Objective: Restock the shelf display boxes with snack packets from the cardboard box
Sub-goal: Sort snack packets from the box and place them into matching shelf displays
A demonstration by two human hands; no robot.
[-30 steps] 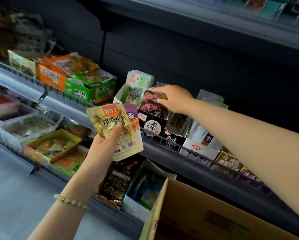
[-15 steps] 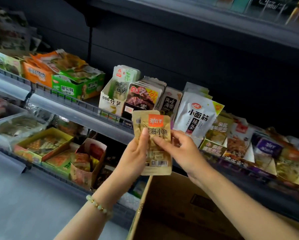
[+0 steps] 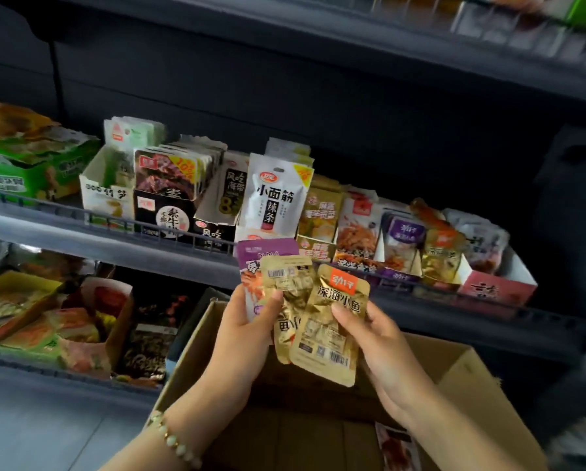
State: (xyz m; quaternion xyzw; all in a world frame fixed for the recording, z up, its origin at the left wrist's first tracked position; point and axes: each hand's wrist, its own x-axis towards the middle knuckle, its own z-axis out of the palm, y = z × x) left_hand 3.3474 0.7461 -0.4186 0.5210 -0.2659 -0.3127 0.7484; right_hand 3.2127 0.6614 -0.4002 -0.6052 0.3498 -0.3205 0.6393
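My left hand (image 3: 242,338) grips a small stack of snack packets: a purple packet (image 3: 259,258) at the back and a gold packet (image 3: 289,287) turned barcode side up. My right hand (image 3: 383,348) pinches another gold packet (image 3: 332,321) with an orange label, fanned out beside the stack. Both hands hover over the open cardboard box (image 3: 468,385), where a red packet (image 3: 398,447) lies inside. Behind them, on the middle shelf, stand display boxes, among them a purple and gold box (image 3: 417,253) holding like packets and a white packet box (image 3: 272,198).
A wire rail (image 3: 115,219) runs along the middle shelf's front edge. The lower shelf at left holds open trays (image 3: 20,300) of orange and dark packets. A pink display box (image 3: 495,290) sits at the far right. Another shelf (image 3: 420,39) overhangs above.
My right hand left the shelf boxes and came down to the packets in my left hand. It has drawn one gold packet aside. The view has shifted right along the shelf.
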